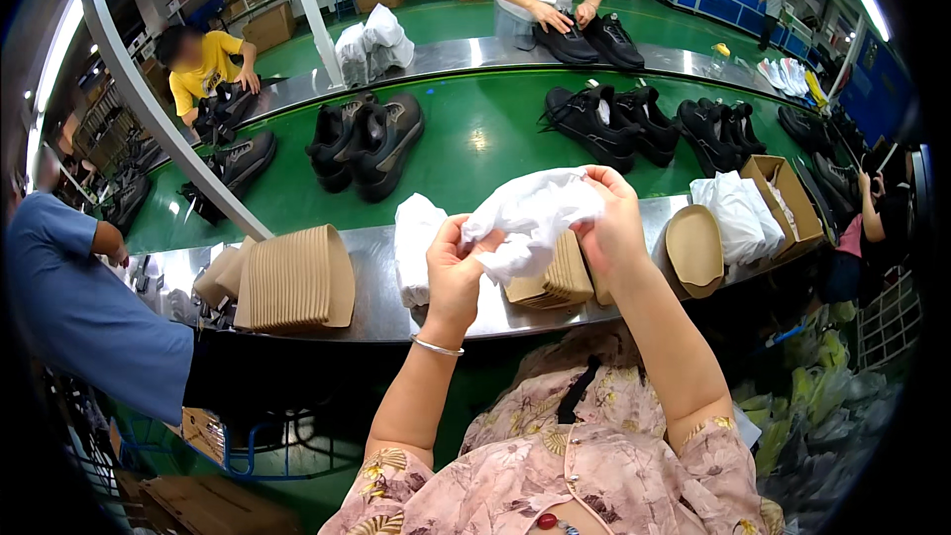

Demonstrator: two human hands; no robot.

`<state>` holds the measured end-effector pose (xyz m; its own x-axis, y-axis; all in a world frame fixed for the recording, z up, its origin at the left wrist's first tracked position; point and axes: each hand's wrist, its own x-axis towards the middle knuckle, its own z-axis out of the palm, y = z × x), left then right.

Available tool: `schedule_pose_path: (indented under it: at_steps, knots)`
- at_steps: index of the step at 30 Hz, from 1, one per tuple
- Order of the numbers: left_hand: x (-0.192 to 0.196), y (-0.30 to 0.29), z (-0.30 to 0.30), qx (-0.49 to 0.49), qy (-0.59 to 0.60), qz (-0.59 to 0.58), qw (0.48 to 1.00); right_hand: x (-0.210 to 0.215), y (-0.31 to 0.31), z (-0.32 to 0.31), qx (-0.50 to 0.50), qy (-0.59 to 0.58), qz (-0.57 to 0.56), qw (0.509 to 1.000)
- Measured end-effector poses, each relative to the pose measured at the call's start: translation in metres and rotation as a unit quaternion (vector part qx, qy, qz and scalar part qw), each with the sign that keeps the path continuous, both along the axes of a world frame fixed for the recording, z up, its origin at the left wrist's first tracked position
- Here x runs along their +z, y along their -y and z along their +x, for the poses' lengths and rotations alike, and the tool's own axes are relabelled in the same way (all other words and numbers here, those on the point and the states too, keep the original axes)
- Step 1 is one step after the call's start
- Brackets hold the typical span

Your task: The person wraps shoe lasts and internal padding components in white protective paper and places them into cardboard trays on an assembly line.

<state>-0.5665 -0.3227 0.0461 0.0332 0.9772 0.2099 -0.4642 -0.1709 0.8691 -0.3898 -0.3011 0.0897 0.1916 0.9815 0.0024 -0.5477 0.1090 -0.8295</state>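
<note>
A crumpled sheet of white tissue paper [530, 223] is stretched between my two hands, above the near metal edge of the line. My left hand [456, 272] pinches its left end, and my right hand [614, 223] grips the right end. Below the paper, partly hidden by it, sits a stack of brown molded cardboard inserts [555, 275]. Left of my left hand lies a white pile of tissue paper [416, 243]. Past my hands, pairs of dark shoes [371, 144] rest on the green conveyor belt [471, 129].
A larger stack of brown inserts [297, 282] stands to the left, another insert [695, 248] to the right. Beside it are white paper bundles [735, 218] and an open cardboard box [783, 203]. Co-workers handle shoes across the belt; a person in blue [89, 297] is at left.
</note>
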Motion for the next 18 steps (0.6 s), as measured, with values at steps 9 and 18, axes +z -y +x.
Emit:
schedule_pose_path:
  at_steps: [9,18]
  knots:
    - [0.01,0.004,0.011,0.044,0.07,0.018,0.996,0.009,0.014,0.037,0.105,0.049,0.033,0.993]
    - [0.036,-0.013,0.005,0.121,-0.104,0.094,0.983,0.03,0.029,0.097,0.176,0.42,0.066,0.888]
